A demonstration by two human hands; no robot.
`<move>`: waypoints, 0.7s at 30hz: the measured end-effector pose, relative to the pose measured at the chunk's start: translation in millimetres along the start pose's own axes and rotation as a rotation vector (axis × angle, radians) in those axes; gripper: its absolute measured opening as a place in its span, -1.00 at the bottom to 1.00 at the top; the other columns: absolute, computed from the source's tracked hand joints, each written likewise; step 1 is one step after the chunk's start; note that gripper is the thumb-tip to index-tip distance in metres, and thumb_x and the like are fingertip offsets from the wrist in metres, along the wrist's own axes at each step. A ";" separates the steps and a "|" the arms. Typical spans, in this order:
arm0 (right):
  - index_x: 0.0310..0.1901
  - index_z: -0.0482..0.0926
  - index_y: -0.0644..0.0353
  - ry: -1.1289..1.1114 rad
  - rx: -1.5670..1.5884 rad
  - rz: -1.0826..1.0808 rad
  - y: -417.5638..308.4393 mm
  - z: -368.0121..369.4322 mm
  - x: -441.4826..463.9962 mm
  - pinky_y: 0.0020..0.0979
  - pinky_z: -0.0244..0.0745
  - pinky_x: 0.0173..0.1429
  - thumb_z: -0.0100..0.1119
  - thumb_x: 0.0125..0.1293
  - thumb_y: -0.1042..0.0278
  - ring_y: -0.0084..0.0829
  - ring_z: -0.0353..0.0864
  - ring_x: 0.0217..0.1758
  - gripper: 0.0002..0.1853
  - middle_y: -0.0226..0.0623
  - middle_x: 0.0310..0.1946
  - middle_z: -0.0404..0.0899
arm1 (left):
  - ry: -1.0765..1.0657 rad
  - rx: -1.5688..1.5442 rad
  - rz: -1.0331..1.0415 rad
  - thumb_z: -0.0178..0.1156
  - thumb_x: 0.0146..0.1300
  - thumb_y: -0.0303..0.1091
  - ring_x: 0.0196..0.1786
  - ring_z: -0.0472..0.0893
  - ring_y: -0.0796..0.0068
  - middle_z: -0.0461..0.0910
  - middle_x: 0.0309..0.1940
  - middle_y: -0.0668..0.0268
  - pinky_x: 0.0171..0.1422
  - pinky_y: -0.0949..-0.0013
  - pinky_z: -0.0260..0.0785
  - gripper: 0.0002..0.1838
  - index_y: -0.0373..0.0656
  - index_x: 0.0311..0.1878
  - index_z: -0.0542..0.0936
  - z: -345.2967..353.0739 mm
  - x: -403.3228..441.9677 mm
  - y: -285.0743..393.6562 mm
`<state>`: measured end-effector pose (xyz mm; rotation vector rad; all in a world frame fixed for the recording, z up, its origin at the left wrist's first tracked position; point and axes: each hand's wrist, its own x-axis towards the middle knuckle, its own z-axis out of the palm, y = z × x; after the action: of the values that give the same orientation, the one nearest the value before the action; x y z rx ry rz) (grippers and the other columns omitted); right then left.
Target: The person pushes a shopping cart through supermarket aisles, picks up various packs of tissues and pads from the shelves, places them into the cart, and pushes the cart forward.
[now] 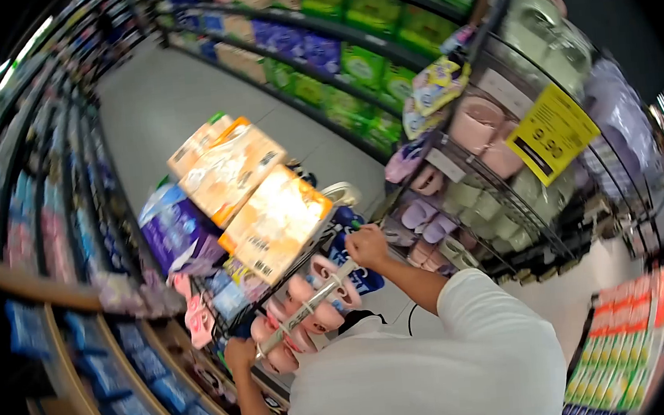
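Note:
Both of my hands are wrapped round the pale handle (305,309) of a shopping cart. My left hand (240,353) grips its lower left end, and my right hand (367,246) grips its upper right end. Pink slippers (309,307) hang around the handle, between my hands. Orange and white packages (277,221) are stacked high on the cart. Beside them, on the left, lies a purple package (179,227). More pink slippers (197,312) hang at the cart's left side. The cart's basket is mostly hidden under the goods.
A wire rack of slippers (491,144) with a yellow price sign (552,134) stands close on the right. Shelves of green and purple packs (364,64) line the far side. Packed shelves (50,191) run along the left. Grey floor (159,92) shows in the aisle ahead.

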<state>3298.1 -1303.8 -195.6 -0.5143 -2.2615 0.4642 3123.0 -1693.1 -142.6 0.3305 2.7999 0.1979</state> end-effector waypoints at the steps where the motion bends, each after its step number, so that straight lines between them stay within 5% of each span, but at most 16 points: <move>1: -0.69 0.49 0.08 -0.035 -0.010 0.002 0.3 -2.8 5.5 -0.23 0.45 -0.02 0.11 0.22 0.24 -0.27 0.57 -0.48 -0.67 -0.33 -0.67 0.52 | 0.065 -0.022 0.045 0.18 -0.06 -0.11 -0.28 0.63 -0.14 0.60 -0.43 -0.14 -0.12 -0.02 0.47 -0.63 -0.30 -0.48 0.67 9.3 4.0 -4.5; 9: -0.71 0.48 0.09 -0.030 0.010 -0.009 30.5 20.9 23.9 -0.24 0.43 -0.03 0.14 0.20 0.25 -0.25 0.54 -0.54 -0.67 -0.29 -0.71 0.51 | 0.127 -0.071 0.002 0.17 -0.02 -0.26 -0.64 0.25 -0.05 0.31 -0.69 -0.10 -0.49 0.05 0.09 -0.66 -0.40 -0.63 0.42 29.0 20.2 15.0; 14: -0.70 0.49 0.09 0.072 0.045 -0.061 32.6 43.6 53.3 -0.26 0.41 -0.01 0.16 0.18 0.27 -0.27 0.53 -0.55 -0.69 -0.29 -0.72 0.49 | 0.084 -0.103 -0.095 0.21 0.01 -0.19 -0.25 0.65 -0.08 0.64 -0.41 -0.09 -0.13 0.12 0.46 -0.66 -0.32 -0.33 0.69 6.4 40.6 29.7; 21: -0.69 0.51 0.10 0.056 0.105 -0.110 51.7 64.5 88.6 -0.29 0.43 0.00 0.17 0.17 0.28 -0.29 0.53 -0.54 -0.71 -0.29 -0.71 0.49 | 0.250 -0.070 -0.222 0.21 0.06 -0.17 -0.22 0.66 -0.06 0.67 -0.35 -0.02 -0.07 0.05 0.47 -0.69 -0.21 -0.27 0.71 7.9 52.9 55.3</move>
<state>3205.4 -1226.9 -209.0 -0.3429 -2.1852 0.5035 3088.0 -1626.0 -156.0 -0.0248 3.0367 0.3030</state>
